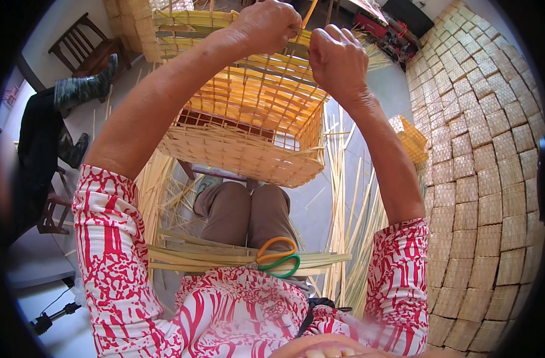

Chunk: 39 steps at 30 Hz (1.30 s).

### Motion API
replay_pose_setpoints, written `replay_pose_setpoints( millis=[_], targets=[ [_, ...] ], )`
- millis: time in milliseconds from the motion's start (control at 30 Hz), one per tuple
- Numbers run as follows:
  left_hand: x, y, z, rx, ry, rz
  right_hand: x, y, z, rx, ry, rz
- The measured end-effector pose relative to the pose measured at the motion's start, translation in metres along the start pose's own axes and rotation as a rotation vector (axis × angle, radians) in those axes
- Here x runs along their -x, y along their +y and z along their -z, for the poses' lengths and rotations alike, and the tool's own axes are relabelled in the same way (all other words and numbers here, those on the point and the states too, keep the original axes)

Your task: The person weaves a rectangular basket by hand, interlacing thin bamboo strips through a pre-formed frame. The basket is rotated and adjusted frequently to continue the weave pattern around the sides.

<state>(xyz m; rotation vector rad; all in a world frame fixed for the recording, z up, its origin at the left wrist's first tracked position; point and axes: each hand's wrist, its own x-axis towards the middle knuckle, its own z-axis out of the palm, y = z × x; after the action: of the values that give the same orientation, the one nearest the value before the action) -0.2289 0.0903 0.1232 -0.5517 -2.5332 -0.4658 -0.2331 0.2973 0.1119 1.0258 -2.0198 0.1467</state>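
A large open-weave basket (242, 152) of yellow bamboo strips stands raised over my knees, its top rows greener. My left hand (269, 27) is closed at the upper edge, pinching a thin yellow strip beside its fingertips. My right hand (338, 62) is curled closed on the basket's upper edge just to the right; its fingertips are partly hidden. Flat pale green strips (183, 256) lie across my lap, with scissors (276, 256) with orange and green handles on them.
Long loose strips (338, 221) lie on the grey floor at both sides. A small yellow basket (408, 137) sits at right, beside many stacked woven pieces (481, 179). A wooden chair (84, 45) and another person's booted legs (81, 92) are at left; red and black clutter (371, 24) is behind.
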Motion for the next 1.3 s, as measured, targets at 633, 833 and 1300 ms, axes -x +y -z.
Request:
replay_pose_setpoints(
  millis=[633, 833, 1300],
  targets=[
    [0.009, 0.006, 0.016, 0.115, 0.016, -0.12, 0.0, 0.038, 0.014, -0.044, 0.332, 0.138],
    [0.004, -0.001, 0.006, 0.108, 0.08, -0.23, 0.009, 0.052, 0.009, 0.056, 0.034, 0.058],
    [0.091, -0.018, 0.032, 0.149, 0.378, -0.127, 0.051, 0.008, 0.036, -0.542, 0.174, -0.237]
  ],
)
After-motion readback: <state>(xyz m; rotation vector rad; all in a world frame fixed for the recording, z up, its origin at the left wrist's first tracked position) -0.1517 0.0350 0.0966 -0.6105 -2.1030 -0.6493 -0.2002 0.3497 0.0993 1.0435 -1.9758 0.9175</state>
